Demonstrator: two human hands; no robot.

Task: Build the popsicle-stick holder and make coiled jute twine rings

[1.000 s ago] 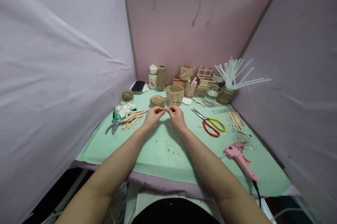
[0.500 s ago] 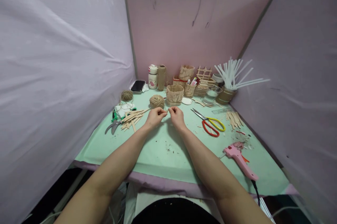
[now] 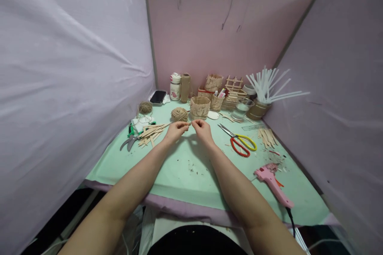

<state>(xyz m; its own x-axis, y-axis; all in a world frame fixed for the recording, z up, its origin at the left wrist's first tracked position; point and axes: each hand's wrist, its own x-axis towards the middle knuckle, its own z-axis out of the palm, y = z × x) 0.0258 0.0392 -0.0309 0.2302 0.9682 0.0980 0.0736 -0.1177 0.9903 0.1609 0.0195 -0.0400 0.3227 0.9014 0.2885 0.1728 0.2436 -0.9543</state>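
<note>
Tan twine ball sits beyond 2 hands' fingers pinching something tiny.

Fabric walls, a glue gun, scissors and a twine ball mark this as a craft booth.

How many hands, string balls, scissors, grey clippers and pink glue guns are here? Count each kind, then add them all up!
Hands: 2
String balls: 2
Scissors: 1
Grey clippers: 1
Pink glue gun: 1
Total: 7

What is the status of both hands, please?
Left hand, right hand: pinched, nearly touching. Anything held: too small to tell. Twine ball just beyond left hand. Scissors right of hands.
</note>
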